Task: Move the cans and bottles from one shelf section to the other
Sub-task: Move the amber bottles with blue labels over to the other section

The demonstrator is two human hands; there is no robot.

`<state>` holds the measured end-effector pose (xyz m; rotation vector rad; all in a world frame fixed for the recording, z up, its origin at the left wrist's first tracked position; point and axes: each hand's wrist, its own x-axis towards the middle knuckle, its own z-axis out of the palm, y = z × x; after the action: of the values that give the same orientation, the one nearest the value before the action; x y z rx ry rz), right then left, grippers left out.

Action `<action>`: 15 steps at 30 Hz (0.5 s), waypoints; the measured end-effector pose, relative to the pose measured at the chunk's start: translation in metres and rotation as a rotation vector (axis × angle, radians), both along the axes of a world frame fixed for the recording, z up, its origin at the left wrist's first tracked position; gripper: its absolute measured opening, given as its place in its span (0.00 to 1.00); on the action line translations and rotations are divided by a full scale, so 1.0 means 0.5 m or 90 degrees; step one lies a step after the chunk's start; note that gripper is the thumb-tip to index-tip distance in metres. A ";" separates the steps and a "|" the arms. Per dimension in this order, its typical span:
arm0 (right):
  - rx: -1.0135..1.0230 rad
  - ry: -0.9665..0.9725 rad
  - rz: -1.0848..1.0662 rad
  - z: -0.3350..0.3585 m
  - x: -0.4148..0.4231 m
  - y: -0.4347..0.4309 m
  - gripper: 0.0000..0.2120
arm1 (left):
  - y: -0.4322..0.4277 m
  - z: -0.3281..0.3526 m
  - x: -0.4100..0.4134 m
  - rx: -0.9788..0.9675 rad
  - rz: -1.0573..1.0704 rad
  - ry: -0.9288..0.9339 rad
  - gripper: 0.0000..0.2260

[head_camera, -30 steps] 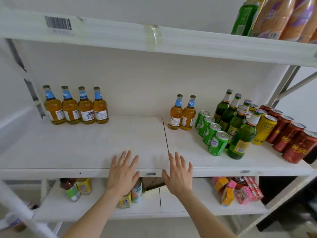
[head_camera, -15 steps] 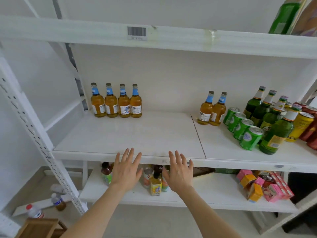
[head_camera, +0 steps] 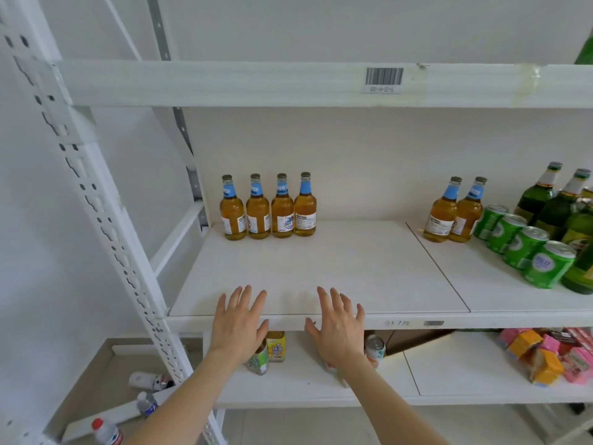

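At the front lip of the middle shelf, the left hand (head_camera: pixel 239 319) and the right hand (head_camera: pixel 338 326) lie palm-down side by side. Their fingers are straight and spread wide and hold nothing; whether they press the board or hover just over it I cannot tell. Four amber bottles (head_camera: pixel 269 207) stand upright in a tight row against the back wall of the left section (head_camera: pixel 321 261), near its far-left corner. That probably keeps the front of the board free for more stock. Across the seam (head_camera: pixel 436 264), on the right section (head_camera: pixel 513 293), two amber bottles (head_camera: pixel 454 210) of the same kind stand at the back, just beside a diagonal line of green cans (head_camera: pixel 526 245), with green bottles (head_camera: pixel 558 200) beyond the cans. Judging from that split, the amber kind goes over first, and those two look next in line.
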<state>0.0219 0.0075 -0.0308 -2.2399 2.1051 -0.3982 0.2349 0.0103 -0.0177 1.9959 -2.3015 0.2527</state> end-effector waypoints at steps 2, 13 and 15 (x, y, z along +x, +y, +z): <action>-0.002 0.005 -0.003 0.004 0.020 -0.021 0.33 | -0.024 0.000 0.020 0.001 -0.003 0.003 0.28; -0.036 0.003 -0.031 0.032 0.043 -0.218 0.33 | -0.227 0.017 0.034 -0.012 -0.015 0.011 0.28; -0.043 -0.005 -0.038 0.038 0.039 -0.265 0.34 | -0.274 0.029 0.030 -0.023 -0.017 0.020 0.28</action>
<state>0.0414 -0.1249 -0.0118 -2.2111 2.1913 -0.4868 0.2501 -0.1267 -0.0030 1.9363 -2.2874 0.2568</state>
